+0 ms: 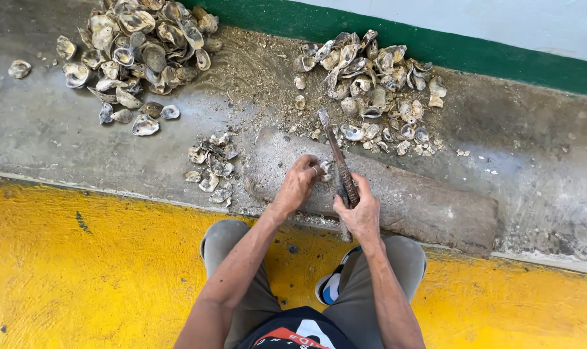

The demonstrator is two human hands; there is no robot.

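No bin or bowl holds anything here: the oyster shells lie loose on the concrete floor in three heaps, a large pile at the far left, a second pile along the green-painted wall base, and a small cluster near the yellow edge. On a worn stone block, the left hand has its fingers clenched over one small shell. The right hand grips a rusty iron tool, whose head points away towards the wall.
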